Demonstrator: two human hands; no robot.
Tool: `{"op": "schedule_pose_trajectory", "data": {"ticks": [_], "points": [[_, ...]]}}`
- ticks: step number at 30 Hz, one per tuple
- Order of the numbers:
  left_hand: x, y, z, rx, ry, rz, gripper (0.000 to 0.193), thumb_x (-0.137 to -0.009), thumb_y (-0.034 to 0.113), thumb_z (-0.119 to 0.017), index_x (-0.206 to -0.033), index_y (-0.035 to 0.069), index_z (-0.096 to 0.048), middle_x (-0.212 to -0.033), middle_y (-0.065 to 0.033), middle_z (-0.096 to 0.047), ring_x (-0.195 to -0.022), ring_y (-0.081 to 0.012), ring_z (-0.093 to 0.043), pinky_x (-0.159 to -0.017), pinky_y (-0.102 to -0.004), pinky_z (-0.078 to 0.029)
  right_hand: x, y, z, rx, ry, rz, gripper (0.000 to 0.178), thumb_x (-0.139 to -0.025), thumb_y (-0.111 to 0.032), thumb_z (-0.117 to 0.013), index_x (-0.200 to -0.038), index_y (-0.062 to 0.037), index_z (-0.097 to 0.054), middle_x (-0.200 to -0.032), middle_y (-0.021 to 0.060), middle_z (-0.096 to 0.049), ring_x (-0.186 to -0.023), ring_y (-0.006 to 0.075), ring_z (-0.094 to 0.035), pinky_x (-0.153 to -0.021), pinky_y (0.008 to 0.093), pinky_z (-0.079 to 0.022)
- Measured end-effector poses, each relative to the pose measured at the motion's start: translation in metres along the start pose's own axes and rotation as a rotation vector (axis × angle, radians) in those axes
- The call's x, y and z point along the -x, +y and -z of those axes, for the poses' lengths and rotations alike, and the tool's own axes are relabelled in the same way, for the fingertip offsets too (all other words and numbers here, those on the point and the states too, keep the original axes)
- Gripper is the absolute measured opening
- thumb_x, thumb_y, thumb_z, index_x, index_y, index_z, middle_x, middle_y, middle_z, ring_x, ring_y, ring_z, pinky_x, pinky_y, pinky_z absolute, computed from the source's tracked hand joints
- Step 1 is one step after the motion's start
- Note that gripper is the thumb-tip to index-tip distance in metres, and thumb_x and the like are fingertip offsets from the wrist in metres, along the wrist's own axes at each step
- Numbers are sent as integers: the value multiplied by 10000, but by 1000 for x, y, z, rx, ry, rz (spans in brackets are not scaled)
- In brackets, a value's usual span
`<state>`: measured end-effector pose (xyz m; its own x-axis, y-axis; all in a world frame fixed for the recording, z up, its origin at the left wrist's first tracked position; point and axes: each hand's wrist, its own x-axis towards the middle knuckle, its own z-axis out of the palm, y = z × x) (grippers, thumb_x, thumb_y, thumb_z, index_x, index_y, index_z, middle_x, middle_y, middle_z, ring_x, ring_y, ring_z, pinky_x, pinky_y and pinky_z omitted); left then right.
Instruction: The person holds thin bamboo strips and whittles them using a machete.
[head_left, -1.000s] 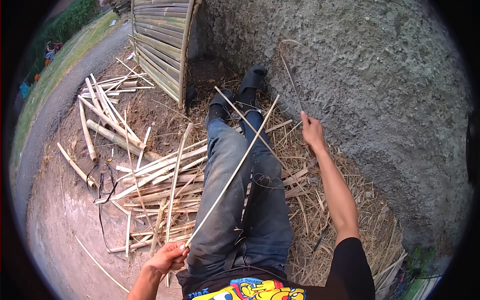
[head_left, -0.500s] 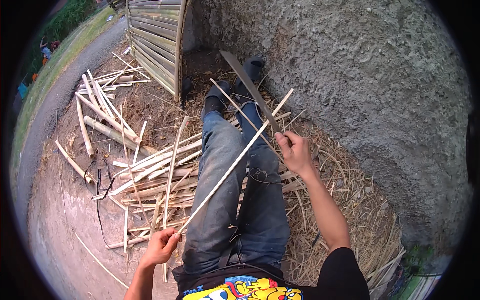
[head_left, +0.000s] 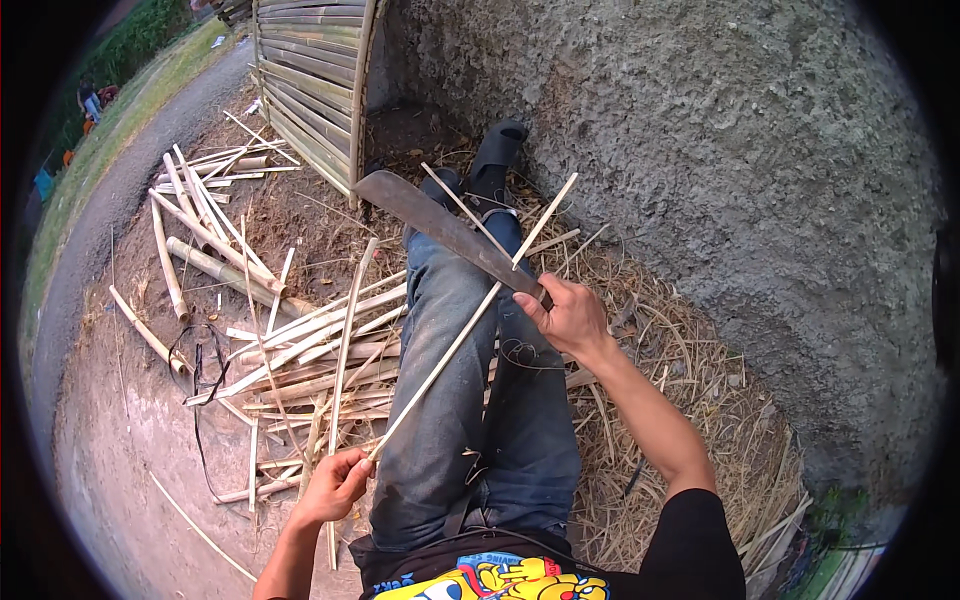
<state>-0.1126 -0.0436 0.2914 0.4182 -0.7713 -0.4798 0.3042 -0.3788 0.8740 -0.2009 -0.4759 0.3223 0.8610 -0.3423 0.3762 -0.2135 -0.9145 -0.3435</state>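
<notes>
My left hand [head_left: 336, 484] pinches the near end of a long, thin bamboo strip [head_left: 440, 363], which slants up and to the right across my jeans. In my right hand [head_left: 570, 318] is the handle of a machete [head_left: 440, 225], its broad dark blade pointing to the upper left. The blade lies across the strip above my knees and hides a short part of it. Another thin bamboo strip [head_left: 462, 210] shows beyond the blade, partly covered by it. My legs [head_left: 440, 420] stretch out ahead beneath the strip and the blade.
Split bamboo pieces [head_left: 310, 345] are piled left of and under my legs. Bamboo shavings [head_left: 690, 420] cover the ground on the right. A rough grey wall [head_left: 740, 150] rises at the right, and a bamboo slat panel [head_left: 310, 85] stands ahead. Black cord [head_left: 205, 385] lies at the left.
The machete has swung from pointing up-left steeply to lying flatter across the strip. My right hand has moved slightly left and down. The left hand still holds the strip, nearly in place.
</notes>
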Motion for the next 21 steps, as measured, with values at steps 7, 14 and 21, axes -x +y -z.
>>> {"op": "schedule_pose_trajectory", "data": {"ticks": [7,14,21], "points": [[1,2,-8,119,-9,22,280,-1081,241,-515,-875,58,-566,-583,92,-374,-491,-23,-319,-447,-239,-234,12,-29,-7,51,-72,106,577,-937,-634,-582,-902,-61,-638,-650,153,-622,-625,388,-670,-565,484,-529],[2,-4,-3,86,-15,44,283,-1081,243,-516,-878,54,-574,-591,89,-382,-494,-22,-311,-454,-232,-233,-15,24,4,-143,-29,-298,640,-974,-642,-510,-923,-20,-651,-563,194,-595,-622,415,-671,-549,488,-513],[13,-10,3,152,-11,53,292,-1079,246,-524,-856,58,-552,-586,88,-373,-497,-26,-310,-458,-239,-236,8,21,-7,47,-18,28,602,-952,-647,-550,-949,-52,-641,-680,173,-657,-640,389,-685,-553,484,-526]]}}
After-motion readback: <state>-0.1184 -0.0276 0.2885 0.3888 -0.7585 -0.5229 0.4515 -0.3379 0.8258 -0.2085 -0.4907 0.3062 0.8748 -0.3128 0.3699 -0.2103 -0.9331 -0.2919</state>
